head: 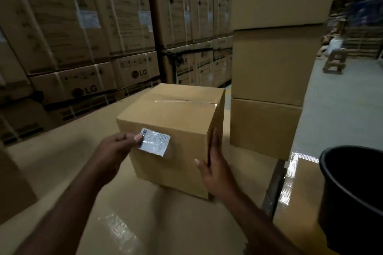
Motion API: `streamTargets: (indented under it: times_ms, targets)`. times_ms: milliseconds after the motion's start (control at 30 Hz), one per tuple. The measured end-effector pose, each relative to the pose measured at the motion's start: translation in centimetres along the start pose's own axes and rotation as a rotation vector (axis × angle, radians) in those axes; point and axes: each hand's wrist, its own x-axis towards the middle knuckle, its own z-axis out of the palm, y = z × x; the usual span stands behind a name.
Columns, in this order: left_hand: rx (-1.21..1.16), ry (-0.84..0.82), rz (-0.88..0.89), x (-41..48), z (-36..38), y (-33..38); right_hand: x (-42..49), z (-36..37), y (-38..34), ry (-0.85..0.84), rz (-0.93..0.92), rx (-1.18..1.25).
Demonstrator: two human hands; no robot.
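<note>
Step in hand: labelling. The box [172,114] sat taped side up on the cardboard surface [145,213], just left of a stack [273,64] of plain cartons. The label [154,142] lay on the box's near face, upper middle, slightly skewed.

- **Left hand** [113,149]: fingers [132,136] curled, pinching the label's left edge.
- **Right hand** [215,170]: braced the box's near right corner, fingers straight along the side face, thumb on the front. It grasped nothing, only steadied.

The label's right part looked flat on the cardboard, but whether it was fully stuck couldn't be told. Next move likely calls for releasing the edge and wiping flat across the label left to right, with the right hand stopping the box sliding. A bucket [352,192] stood well apart at right.
</note>
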Motion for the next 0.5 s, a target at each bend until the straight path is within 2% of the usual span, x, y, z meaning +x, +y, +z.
streamTargets:
  times_ms: [233, 500]
  targets:
    - [0.021, -0.035, -0.079, 6.8, 3.4, -6.9, 3.5, 1.3, 9.7, 0.127, 0.068, -0.100]
    - [0.171, -0.080, -0.061, 13.5, 5.5, -8.9, 7.9, 1.7, 15.3, 0.391, 0.176, -0.088]
